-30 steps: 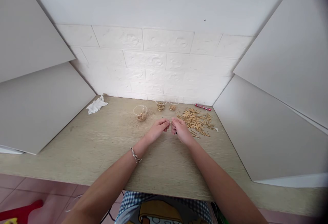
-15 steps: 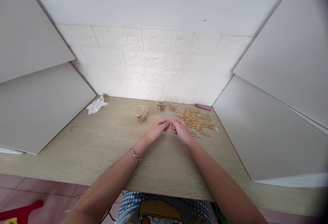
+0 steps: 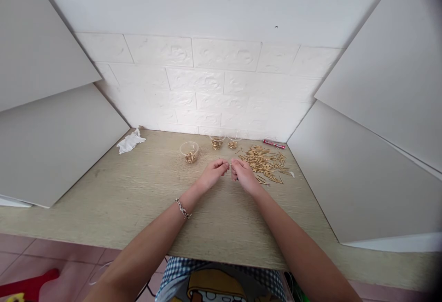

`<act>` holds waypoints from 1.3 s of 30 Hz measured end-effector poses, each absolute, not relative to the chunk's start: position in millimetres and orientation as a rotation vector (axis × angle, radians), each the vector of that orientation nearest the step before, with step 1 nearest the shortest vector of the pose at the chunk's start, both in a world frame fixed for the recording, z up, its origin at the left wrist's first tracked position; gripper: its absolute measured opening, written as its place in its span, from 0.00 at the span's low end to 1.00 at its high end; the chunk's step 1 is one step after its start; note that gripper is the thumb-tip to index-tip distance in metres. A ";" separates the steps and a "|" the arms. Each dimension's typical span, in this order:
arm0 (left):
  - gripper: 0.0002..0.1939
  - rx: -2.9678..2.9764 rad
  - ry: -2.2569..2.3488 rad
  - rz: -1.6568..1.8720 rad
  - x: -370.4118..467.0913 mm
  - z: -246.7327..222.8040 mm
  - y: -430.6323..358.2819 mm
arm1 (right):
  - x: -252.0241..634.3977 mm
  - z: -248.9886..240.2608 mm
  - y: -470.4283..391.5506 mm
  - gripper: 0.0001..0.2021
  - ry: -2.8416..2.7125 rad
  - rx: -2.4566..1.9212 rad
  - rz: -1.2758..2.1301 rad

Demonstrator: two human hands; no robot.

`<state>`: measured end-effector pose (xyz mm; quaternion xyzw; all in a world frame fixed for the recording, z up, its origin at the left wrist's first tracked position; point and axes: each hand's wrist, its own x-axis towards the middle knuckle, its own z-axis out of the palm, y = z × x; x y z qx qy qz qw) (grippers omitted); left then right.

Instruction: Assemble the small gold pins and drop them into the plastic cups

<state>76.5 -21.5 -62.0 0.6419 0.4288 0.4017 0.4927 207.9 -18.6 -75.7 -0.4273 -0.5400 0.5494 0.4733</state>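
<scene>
Both hands meet above the middle of the table, fingertips nearly touching. My left hand (image 3: pixel 214 173) is closed in a pinch, and a bracelet (image 3: pixel 183 208) circles that wrist. My right hand (image 3: pixel 242 175) is pinched too, with something small and dark showing below its fingers. What lies between the fingertips is too small to name. Just right of my right hand spreads a pile of thin gold-coloured sticks (image 3: pixel 264 160). Beyond the hands stand three clear cups with small gold-coloured pieces: one at the left (image 3: pixel 189 152), one in the middle (image 3: pixel 217 142), one beside it (image 3: pixel 233 142).
A crumpled white tissue (image 3: pixel 130 141) lies at the back left of the table (image 3: pixel 138 205). A red tube (image 3: pixel 274 144) rests near the white brick-patterned wall at the back right. Grey panels (image 3: pixel 65 141) flank both sides.
</scene>
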 end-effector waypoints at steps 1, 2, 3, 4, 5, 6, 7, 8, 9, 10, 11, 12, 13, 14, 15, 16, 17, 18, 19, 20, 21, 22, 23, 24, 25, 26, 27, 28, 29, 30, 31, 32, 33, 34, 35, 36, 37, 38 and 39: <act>0.13 1.576 1.062 0.980 77.0 -60.3 -22.8 | 208.1 -76.5 -18.5 0.18 -1.344 -1.078 1.315; 0.13 1.591 1.085 0.986 77.6 -59.0 -23.9 | 208.3 -77.6 -18.3 0.18 -1.363 -1.109 1.290; 0.12 1.604 1.107 0.993 78.2 -58.0 -24.9 | 208.4 -78.9 -18.0 0.18 -1.375 -1.135 1.268; 0.12 1.617 1.127 0.999 78.8 -57.5 -25.6 | 208.4 -80.4 -17.7 0.18 -1.382 -1.153 1.252; 0.12 1.630 1.146 1.006 79.3 -57.5 -26.0 | 208.4 -82.0 -17.3 0.18 -1.384 -1.161 1.242; 0.12 1.644 1.165 1.013 79.6 -57.8 -26.2 | 208.3 -83.4 -16.9 0.18 -1.383 -1.164 1.237; 0.11 1.661 1.184 1.018 79.7 -58.3 -26.2 | 208.1 -84.6 -16.5 0.18 -1.382 -1.164 1.232; 0.11 1.682 1.204 1.021 79.7 -58.8 -26.1 | 208.0 -85.4 -16.2 0.18 -1.384 -1.164 1.231; 0.11 1.709 1.221 1.020 79.4 -59.1 -25.9 | 208.0 -85.8 -16.0 0.18 -1.390 -1.164 1.230; 0.11 1.741 1.239 1.013 79.1 -59.1 -25.7 | 208.1 -85.6 -15.9 0.17 -1.400 -1.163 1.232; 0.11 1.774 1.255 1.001 78.7 -58.7 -25.7 | 208.3 -84.8 -16.0 0.17 -1.408 -1.160 1.238; 0.12 1.805 1.267 0.988 78.2 -58.0 -25.8 | 208.6 -83.7 -16.2 0.17 -1.412 -1.155 1.254; 0.12 1.829 1.273 0.976 77.8 -57.0 -26.0 | 209.1 -82.2 -16.4 0.17 -1.409 -1.149 1.280; 0.12 1.843 1.272 0.967 77.5 -55.8 -26.3 | 209.7 -80.5 -16.8 0.16 -1.403 -1.139 1.312; 0.12 1.851 1.266 0.962 77.2 -54.6 -26.6 | 210.4 -78.9 -17.1 0.16 -1.394 -1.125 1.348; 0.12 1.852 1.256 0.960 77.1 -53.5 -27.0 | 211.1 -77.5 -17.4 0.16 -1.384 -1.109 1.386; 0.11 1.848 1.243 0.958 77.0 -52.6 -27.2 | 211.9 -76.2 -17.6 0.16 -1.374 -1.092 1.420; 0.11 1.836 1.229 0.958 77.0 -52.0 -27.5 | 212.7 -75.2 -17.8 0.16 -1.367 -1.071 1.451; 0.11 1.817 1.213 0.959 77.0 -51.6 -27.6 | 213.4 -74.5 -17.8 0.16 -1.359 -1.047 1.481; 0.11 1.788 1.192 0.960 77.1 -51.5 -27.7 | 213.9 -74.0 -17.9 0.16 -1.350 -1.023 1.510; 0.11 1.755 1.164 0.961 77.2 -51.5 -27.7 | 214.3 -73.7 -17.9 0.16 -1.342 -1.000 1.538; 0.11 1.721 1.134 0.964 77.3 -51.7 -27.7 | 214.6 -73.5 -17.9 0.16 -1.335 -0.979 1.562; 0.11 1.691 1.106 0.967 77.4 -51.9 -27.7 | 214.7 -73.5 -17.8 0.16 -1.328 -0.964 1.580; 0.11 1.668 1.084 0.968 77.5 -52.1 -27.6 | 214.7 -73.6 -17.7 0.16 -1.323 -0.958 1.590; 0.11 1.653 1.072 0.969 77.6 -52.3 -27.6 | 214.6 -73.8 -17.5 0.16 -1.320 -0.961 1.585; 0.12 1.643 1.070 0.968 77.8 -52.4 -27.7 | 214.5 -74.0 -17.3 0.16 -1.322 -0.972 1.570; 0.12 1.637 1.075 0.966 78.0 -52.6 -27.7 | 214.4 -74.2 -17.1 0.16 -1.328 -0.990 1.545; 0.12 1.633 1.084 0.964 78.2 -52.8 -27.7 | 214.3 -74.2 -16.9 0.17 -1.336 -1.012 1.516; 0.12 1.628 1.093 0.962 78.4 -53.0 -27.7 | 214.2 -74.0 -16.7 0.17 -1.347 -1.035 1.486; 0.12 1.624 1.100 0.962 78.6 -53.4 -27.7 | 214.1 -73.6 -16.7 0.17 -1.358 -1.059 1.460; 0.12 1.620 1.104 0.962 78.6 -53.8 -27.7 | 214.1 -73.1 -16.8 0.17 -1.367 -1.079 1.440; 0.12 1.616 1.105 0.964 78.6 -54.2 -27.6 | 214.0 -72.4 -17.0 0.18 -1.373 -1.094 1.429; 0.12 1.612 1.103 0.968 78.4 -54.7 -27.6 | 213.9 -71.7 -17.2 0.18 -1.376 -1.103 1.419; 0.12 1.610 1.097 0.970 78.2 -55.2 -27.6 | 213.8 -71.2 -17.5 0.17 -1.377 -1.106 1.412; 0.12 1.608 1.093 0.973 77.8 -55.6 -27.5 | 213.7 -70.9 -17.6 0.17 -1.377 -1.104 1.403; 0.12 1.606 1.089 0.975 77.4 -56.0 -27.3 | 213.5 -70.8 -17.6 0.17 -1.373 -1.099 1.398; 0.12 1.602 1.085 0.978 77.1 -56.4 -27.0 | 213.2 -71.1 -17.4 0.17 -1.364 -1.091 1.393; 0.12 1.597 1.081 0.983 76.8 -56.7 -26.7 | 213.0 -71.7 -17.2 0.17 -1.351 -1.082 1.393; 0.12 1.590 1.076 0.988 76.7 -57.0 -26.3 | 212.7 -72.5 -16.8 0.17 -1.335 -1.072 1.399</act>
